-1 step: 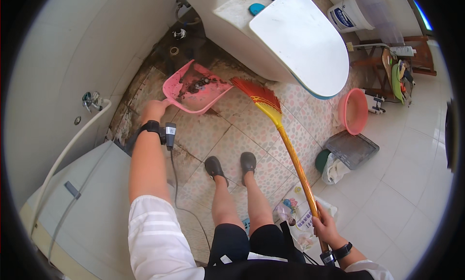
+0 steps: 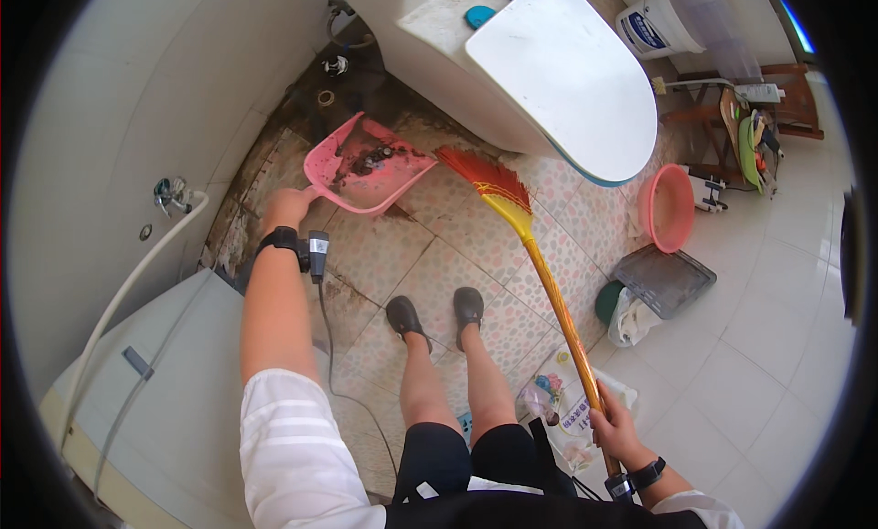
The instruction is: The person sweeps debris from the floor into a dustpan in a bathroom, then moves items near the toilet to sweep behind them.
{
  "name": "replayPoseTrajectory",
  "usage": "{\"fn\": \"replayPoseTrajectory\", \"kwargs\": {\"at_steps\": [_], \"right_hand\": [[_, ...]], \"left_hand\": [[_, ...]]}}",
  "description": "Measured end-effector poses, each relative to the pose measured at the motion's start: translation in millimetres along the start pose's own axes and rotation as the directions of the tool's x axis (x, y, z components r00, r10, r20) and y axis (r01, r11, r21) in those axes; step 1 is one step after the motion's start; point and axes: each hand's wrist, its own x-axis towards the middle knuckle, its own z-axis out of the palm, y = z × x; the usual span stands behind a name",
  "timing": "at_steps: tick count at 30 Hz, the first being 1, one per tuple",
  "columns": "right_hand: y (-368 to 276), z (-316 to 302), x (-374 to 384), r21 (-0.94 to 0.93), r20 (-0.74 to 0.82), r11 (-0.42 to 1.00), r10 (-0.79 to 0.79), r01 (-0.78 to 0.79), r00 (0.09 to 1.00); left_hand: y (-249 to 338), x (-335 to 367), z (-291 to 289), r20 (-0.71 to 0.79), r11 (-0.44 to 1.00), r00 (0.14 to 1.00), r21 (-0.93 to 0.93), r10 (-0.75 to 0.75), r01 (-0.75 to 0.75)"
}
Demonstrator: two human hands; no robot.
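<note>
My left hand (image 2: 287,207) is closed round the short handle of a pink dustpan (image 2: 368,168). Dark, wet-looking dirt lies in the pan, which is held in front of the toilet's base. My right hand (image 2: 615,428) grips the upper part of a broom (image 2: 554,296) with a yellow-brown handle. The broom's red bristles (image 2: 485,174) point away from me, their tips close to the pan's right corner. Whether they touch the pan, I cannot tell.
A white-lidded toilet (image 2: 572,81) stands ahead. To the left are a wall tap (image 2: 172,194) with a pale hose and a washing machine (image 2: 155,374). On the right are a pink basin (image 2: 668,209), a dark tray (image 2: 666,280) and a white bucket (image 2: 654,26). A patterned bag (image 2: 581,410) lies by my right hand.
The dustpan and my left hand appear shifted very slightly left, along with the toilet and wall. My grips on the pan and the broom are the same.
</note>
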Motion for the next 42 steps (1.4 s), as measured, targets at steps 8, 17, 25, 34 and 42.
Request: {"fn": "replayPoseTrajectory", "kwargs": {"at_steps": [8,17,25,34,42], "right_hand": [[12.1,-8.7,4.3,0.067,-0.016,0.996,0.062,-0.060,0.998],[22.6,-7.9,10.9,-0.011,0.009,0.999,0.046,-0.046,0.999],[41.2,-5.0,12.2,-0.011,-0.019,0.999,-0.041,0.041,0.999],[48.3,1.3,11.5,-0.068,-0.053,0.987,-0.149,0.145,0.987],[37.8,16.5,32.2,-0.111,-0.131,0.988,-0.126,0.112,0.983]], "left_hand": [[17.1,37.5,-15.5,-0.119,0.981,0.979,0.127,0.163,-0.148],[9.1,54.7,-34.9,-0.034,0.963,0.974,0.158,0.225,-0.217],[19.6,38.6,-45.4,-0.028,0.993,0.994,-0.060,0.104,-0.106],[-19.8,-12.1,8.4,-0.334,0.981,0.933,-0.093,0.131,-0.171],[-22.2,-42.6,85.6,-0.242,0.989,0.961,0.095,0.131,-0.111]]}}
